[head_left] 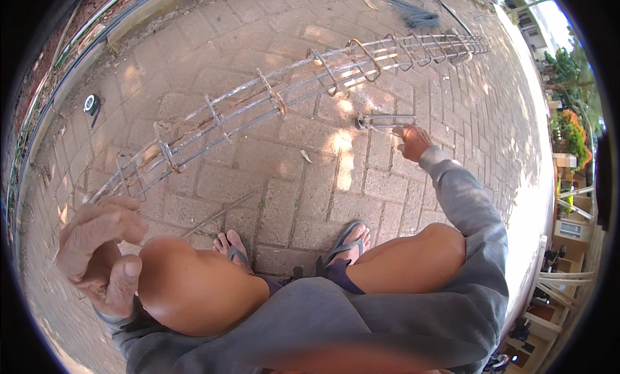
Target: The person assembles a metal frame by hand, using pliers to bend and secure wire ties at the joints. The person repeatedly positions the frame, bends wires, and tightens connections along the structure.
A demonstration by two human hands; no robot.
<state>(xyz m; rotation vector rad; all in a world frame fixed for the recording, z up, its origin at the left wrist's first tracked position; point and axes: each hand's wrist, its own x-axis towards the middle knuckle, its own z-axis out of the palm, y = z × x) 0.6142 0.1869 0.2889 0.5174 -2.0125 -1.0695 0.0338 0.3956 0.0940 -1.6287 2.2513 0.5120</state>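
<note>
My left hand (97, 245) hovers beside my left knee, its fingers bent and the thumb apart, with nothing visible in it. Just beyond it lies the near end of a long rebar cage (248, 109), rusty bars ringed by bent stirrups. To the right, my right hand (414, 143) reaches down with bent fingers and thumb apart. Its fingertips are at the handles of metal pincers (385, 121), which lie on the paving with handles spread. Whether the fingertips touch a handle is hard to tell.
A thin rod (219, 212) lies on the brick paving (284, 187) before my feet. A tape measure (92, 104) sits at the left, near a kerb (139, 22). A bundle of tie wire (413, 14) lies at the back. Plants (571, 141) and a building edge the right.
</note>
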